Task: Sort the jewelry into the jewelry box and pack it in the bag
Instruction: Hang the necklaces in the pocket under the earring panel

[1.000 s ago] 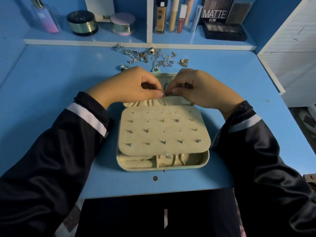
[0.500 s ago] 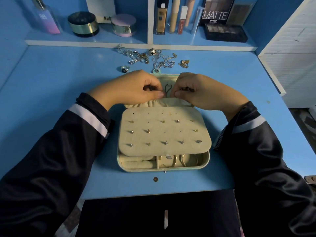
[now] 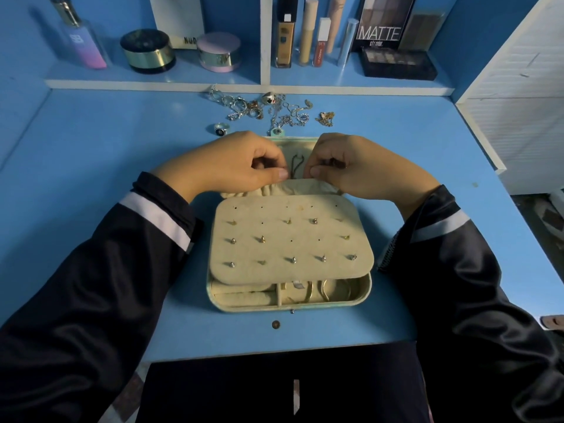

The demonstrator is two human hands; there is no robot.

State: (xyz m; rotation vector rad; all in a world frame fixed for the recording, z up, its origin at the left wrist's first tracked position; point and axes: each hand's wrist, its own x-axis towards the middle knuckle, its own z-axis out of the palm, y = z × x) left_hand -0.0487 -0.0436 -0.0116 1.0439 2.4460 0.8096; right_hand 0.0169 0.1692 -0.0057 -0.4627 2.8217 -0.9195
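An open pale green jewelry box lies on the blue desk in front of me. A cream earring panel with several studs covers its base. Over the raised lid, my left hand and my right hand both have curled fingers and pinch a thin dark necklace that hangs against the lid lining above the gathered cream pocket. A heap of loose chains and rings lies behind the box. A dark-stoned ring sits apart at its left.
A low shelf at the back holds a perfume bottle, two round jars, makeup tubes and eyeshadow palettes. A white cabinet flanks the desk on the right. A small round stud lies near the desk's front edge.
Both hands have stayed at the lid. Their fingertips have parted slightly, so the hanging necklace between them shows more clearly.
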